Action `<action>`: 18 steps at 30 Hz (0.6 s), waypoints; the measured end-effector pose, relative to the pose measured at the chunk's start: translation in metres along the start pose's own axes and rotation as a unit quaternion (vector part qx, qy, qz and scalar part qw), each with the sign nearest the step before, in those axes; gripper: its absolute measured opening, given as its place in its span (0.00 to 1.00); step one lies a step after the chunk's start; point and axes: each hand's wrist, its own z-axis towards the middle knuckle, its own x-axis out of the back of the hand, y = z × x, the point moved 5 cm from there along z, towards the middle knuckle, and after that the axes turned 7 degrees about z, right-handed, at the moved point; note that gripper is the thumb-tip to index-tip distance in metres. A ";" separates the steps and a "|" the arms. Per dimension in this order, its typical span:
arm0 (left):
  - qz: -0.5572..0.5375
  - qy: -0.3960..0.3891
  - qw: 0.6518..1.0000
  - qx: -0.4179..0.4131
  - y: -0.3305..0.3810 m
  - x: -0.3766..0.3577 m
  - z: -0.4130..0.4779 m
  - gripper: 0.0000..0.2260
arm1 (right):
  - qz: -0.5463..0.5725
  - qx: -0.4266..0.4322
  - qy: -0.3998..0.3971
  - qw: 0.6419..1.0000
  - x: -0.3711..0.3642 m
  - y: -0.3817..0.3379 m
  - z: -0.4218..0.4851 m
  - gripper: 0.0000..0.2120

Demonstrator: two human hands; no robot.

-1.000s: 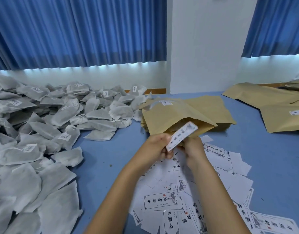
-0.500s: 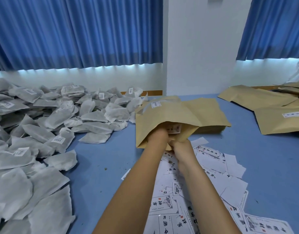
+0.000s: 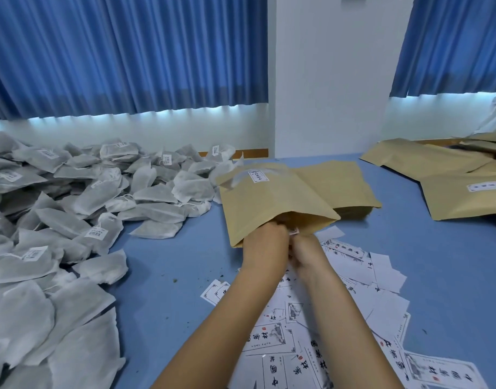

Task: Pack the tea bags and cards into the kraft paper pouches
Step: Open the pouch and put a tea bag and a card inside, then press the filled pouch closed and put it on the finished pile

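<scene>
Fingers of my left hand (image 3: 265, 244) hide inside the pouch (image 3: 269, 200), grip unclear; my right hand (image 3: 307, 249) pinches a card (image 3: 294, 231) there.

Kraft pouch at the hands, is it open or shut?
Open: the kraft pouch gapes at its mouth, the left hand partly inside, beside a card.

The card (image 3: 294, 231), held up before the pouch (image 3: 269, 203) a second ago, is now nearly all inside its mouth, with the left hand's (image 3: 265, 242) fingers in too.
</scene>
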 end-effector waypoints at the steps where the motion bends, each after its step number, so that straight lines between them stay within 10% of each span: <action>1: 0.002 -0.022 1.000 -0.006 0.000 -0.001 -0.001 0.11 | -0.002 -0.005 0.002 1.000 0.001 0.002 0.000 0.18; 8: 0.002 -0.146 0.989 0.013 -0.006 -0.007 0.014 0.13 | 0.030 -0.050 -0.018 0.998 -0.006 0.007 -0.007 0.18; 18: -0.063 0.073 0.995 0.022 0.011 0.039 -0.013 0.10 | -0.016 -0.034 -0.011 0.999 -0.004 0.003 -0.005 0.18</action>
